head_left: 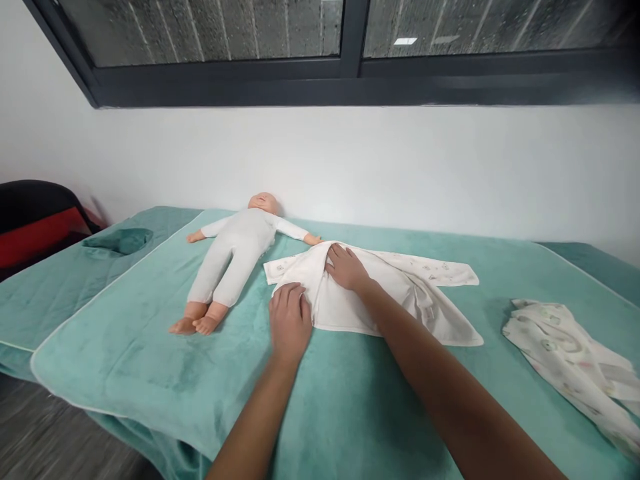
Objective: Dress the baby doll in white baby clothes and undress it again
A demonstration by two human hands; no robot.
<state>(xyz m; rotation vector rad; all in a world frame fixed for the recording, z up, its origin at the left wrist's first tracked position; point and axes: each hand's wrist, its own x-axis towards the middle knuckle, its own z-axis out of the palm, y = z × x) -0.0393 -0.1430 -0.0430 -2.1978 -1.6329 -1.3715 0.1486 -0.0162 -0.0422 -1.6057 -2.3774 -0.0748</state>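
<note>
A white baby wrap shirt [360, 310] with small printed motifs on its sleeves lies spread on the green cover, its front panels overlapping loosely. My left hand [290, 317] rests palm down on its lower left edge, fingers stretched out. Higher up, near the neckline, my right hand [347, 268] lies on the cloth with its fingers extended over a fold; its fingertips are partly hard to make out. Just left of the shirt, a baby doll [237, 243] in a white bodysuit lies on its back, arms spread and feet bare. One doll hand reaches the shirt's top edge.
A crumpled white printed baby garment [560, 347] lies at the right. The green cover [125, 360] drapes over the bed's front edge. A black and red object [40, 227] stands at far left. Behind the bed are a white wall [400, 167] and a dark window frame [225, 83].
</note>
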